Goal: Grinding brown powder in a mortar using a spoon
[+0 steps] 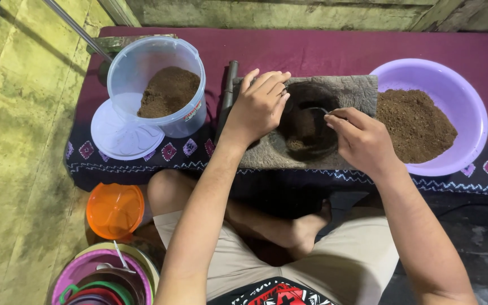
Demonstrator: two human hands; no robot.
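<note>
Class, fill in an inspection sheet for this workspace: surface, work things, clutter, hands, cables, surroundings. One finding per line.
Surface: maroon patterned cloth over a low platform.
Work things: grey stone mortar with brown powder in its hollow; spoon in the hollow; purple basin and clear plastic tub, both holding brown powder.
Clutter: clear lid under the tub; orange lid and stacked coloured bowls on the floor.
Hands: left hand rests on the mortar's rim; right hand holds the spoon's handle.
Cables: nothing seen.
Surroundings: yellowish concrete floor; the person sits cross-legged.
</note>
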